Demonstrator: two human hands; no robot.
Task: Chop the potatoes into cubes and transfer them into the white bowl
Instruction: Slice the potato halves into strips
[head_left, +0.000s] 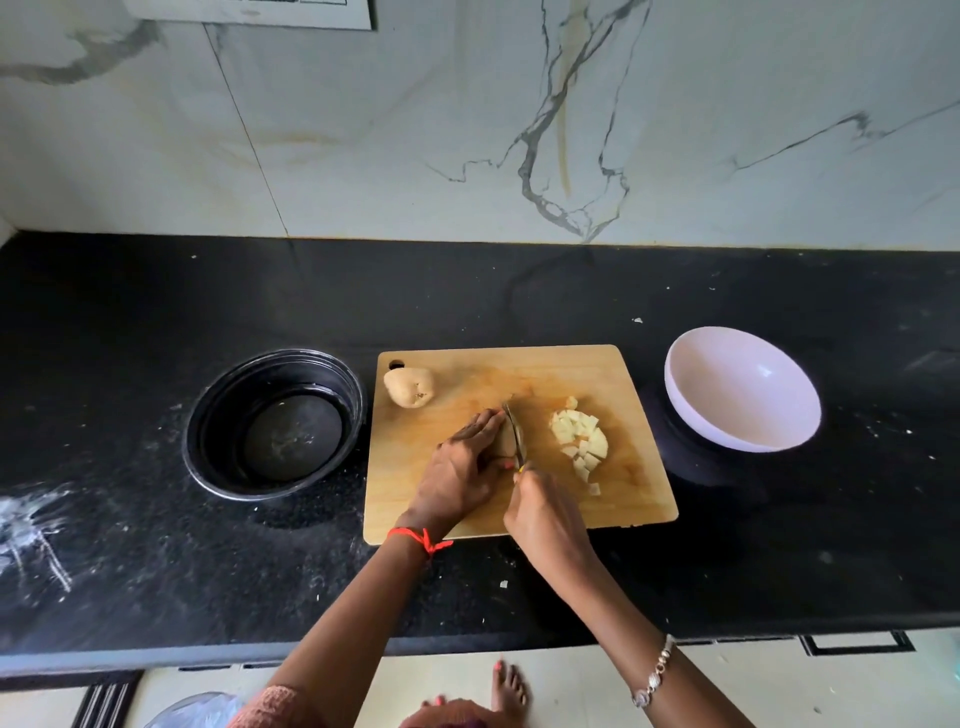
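Our left hand (462, 462), fingers pressed together, curls over the cut potato (505, 442) mid-way along the cutting board (519, 371). Our right hand (545, 514) grips the knife (515, 434), blade against that potato. The potato cubes (579, 439) lie just right of the blade. The whole potato (409, 385) sits at the far-left corner. On the table (519, 291), the white bowl (743, 389) stands right of the board and the black bowl (275, 421) stands left.

Home kitchen, black stone counter (156, 312), marble-look wall (363, 130), chopping board (597, 374)

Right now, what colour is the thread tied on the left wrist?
Red-orange; the thread shows clearly in the head view.
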